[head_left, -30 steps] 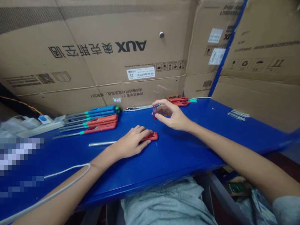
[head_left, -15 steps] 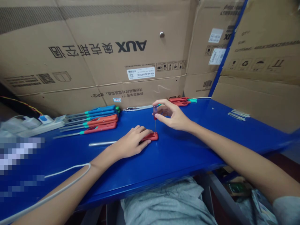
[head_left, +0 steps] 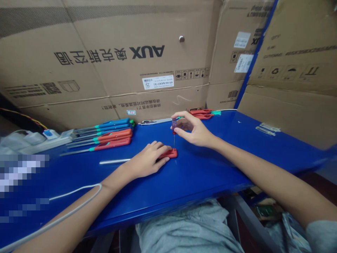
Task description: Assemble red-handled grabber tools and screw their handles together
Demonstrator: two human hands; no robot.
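Cardboard (head_left: 105, 30): brown panels stood at the back and right, the back one printed upside down with AUX.
Bench (head_left: 210, 167): its blue top ran below both arms.
Power strip (head_left: 54, 143): white, with plugs in it, it lay at the left end.
Lighter row (head_left: 116, 134): blue ones behind, red ones in front, metal tubes pointing left.
Lighter pair (head_left: 204, 116): two red ones lay just beyond the right hand (head_left: 197, 131).
Red lighter (head_left: 172, 153): it lay at mid-bench under the left hand (head_left: 147, 161), its tube showing leftward.
Left hand: palm down, its fingers were closed over the red lighter.
Right hand: its fingers gripped the screwdriver (head_left: 174, 125), one fingertip on top, the thumb against the side.
Screwdriver: purple-handled and upright, its thin shaft reached down to the red lighter's right end.
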